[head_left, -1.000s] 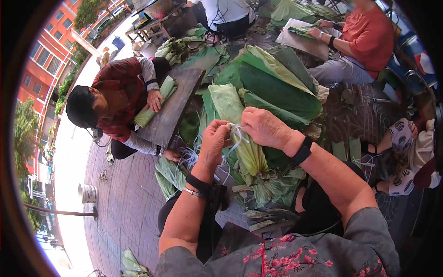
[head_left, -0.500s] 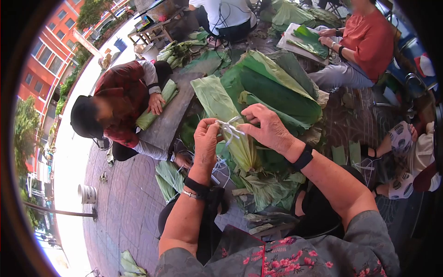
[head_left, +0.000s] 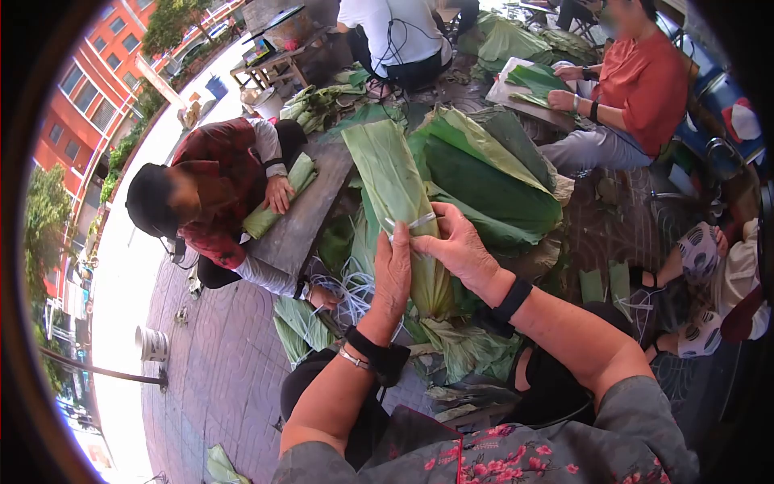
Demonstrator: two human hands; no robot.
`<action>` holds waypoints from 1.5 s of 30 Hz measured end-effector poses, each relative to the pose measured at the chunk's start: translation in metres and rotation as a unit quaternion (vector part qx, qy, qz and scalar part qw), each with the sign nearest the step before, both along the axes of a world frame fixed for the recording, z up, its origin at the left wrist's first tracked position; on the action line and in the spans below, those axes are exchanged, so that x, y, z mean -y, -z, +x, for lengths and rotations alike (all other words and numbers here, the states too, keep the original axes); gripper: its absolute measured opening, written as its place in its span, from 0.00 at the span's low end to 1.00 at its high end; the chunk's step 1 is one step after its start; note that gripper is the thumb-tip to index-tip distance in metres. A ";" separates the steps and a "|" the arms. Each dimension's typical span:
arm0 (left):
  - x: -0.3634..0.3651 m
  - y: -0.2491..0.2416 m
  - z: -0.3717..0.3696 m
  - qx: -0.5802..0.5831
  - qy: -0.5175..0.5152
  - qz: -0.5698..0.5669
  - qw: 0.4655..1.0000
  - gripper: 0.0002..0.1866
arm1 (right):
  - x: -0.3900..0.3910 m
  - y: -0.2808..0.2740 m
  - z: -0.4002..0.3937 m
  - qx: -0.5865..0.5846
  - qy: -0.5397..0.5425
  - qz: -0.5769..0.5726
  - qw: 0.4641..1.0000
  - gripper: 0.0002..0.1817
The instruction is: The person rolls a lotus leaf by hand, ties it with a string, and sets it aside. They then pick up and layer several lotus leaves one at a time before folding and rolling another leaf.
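A long bundle of folded green leaves [head_left: 384,165] stands upright before me, with a white tie string [head_left: 422,220] around its middle. My left hand [head_left: 393,266] is closed at the bundle's left edge, fingertips at the string. From the other side my right hand [head_left: 459,252] grips the bundle, thumb across its front and fingers partly hidden behind it. Behind the bundle lies a pile of large dark green leaves [head_left: 476,177].
On the left, a person in a dark red top [head_left: 218,169] presses a rolled leaf bundle [head_left: 282,194] on a board [head_left: 318,198], other hand by loose white strings [head_left: 351,290]. A person in an orange-red top [head_left: 645,73] handles leaves at right. A white bucket [head_left: 152,343] stands left.
Both hands have come down and closer together, from pulling at the string's knot to gripping the tied bundle. The bundle stands more clearly upright, raised between my hands.
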State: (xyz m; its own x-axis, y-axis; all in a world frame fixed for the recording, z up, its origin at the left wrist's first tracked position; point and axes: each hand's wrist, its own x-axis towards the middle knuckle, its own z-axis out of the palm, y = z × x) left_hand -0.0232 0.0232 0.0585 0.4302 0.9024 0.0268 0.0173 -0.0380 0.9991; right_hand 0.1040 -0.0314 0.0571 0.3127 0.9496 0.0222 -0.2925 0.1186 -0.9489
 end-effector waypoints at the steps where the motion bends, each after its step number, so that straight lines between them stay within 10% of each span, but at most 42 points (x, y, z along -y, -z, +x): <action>1: 0.001 0.003 0.000 0.006 -0.003 0.012 1.000 0.30 | 0.000 -0.001 0.002 -0.032 -0.008 0.000 0.999 0.33; 12: -0.002 -0.004 -0.002 0.064 -0.040 0.064 0.995 0.27 | 0.000 -0.011 0.015 -0.005 -0.066 -0.002 0.998 0.23; 16: -0.029 -0.015 -0.013 0.238 0.060 -0.176 0.953 0.28 | 0.004 -0.013 0.007 0.047 -0.131 -0.015 0.990 0.31; 31: -0.056 -0.029 -0.025 0.240 0.044 -0.186 0.952 0.28 | 0.014 -0.008 -0.012 0.023 -0.182 -0.050 0.982 0.34; 36: -0.054 -0.012 -0.017 0.269 -0.073 -0.204 0.938 0.14 | 0.011 0.000 -0.012 0.205 -0.124 -0.024 0.971 0.33; 45: -0.062 -0.033 -0.027 0.290 0.054 -0.237 0.926 0.30 | 0.015 -0.009 -0.012 0.200 -0.131 -0.022 0.971 0.37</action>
State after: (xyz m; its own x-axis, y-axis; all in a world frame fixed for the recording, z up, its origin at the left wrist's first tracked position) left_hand -0.0506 0.0854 0.0915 0.5564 0.8242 -0.1057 -0.5055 0.4367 0.7442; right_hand 0.0925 -0.0459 0.0659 0.0348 0.9981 0.0500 0.0862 0.0468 -0.9952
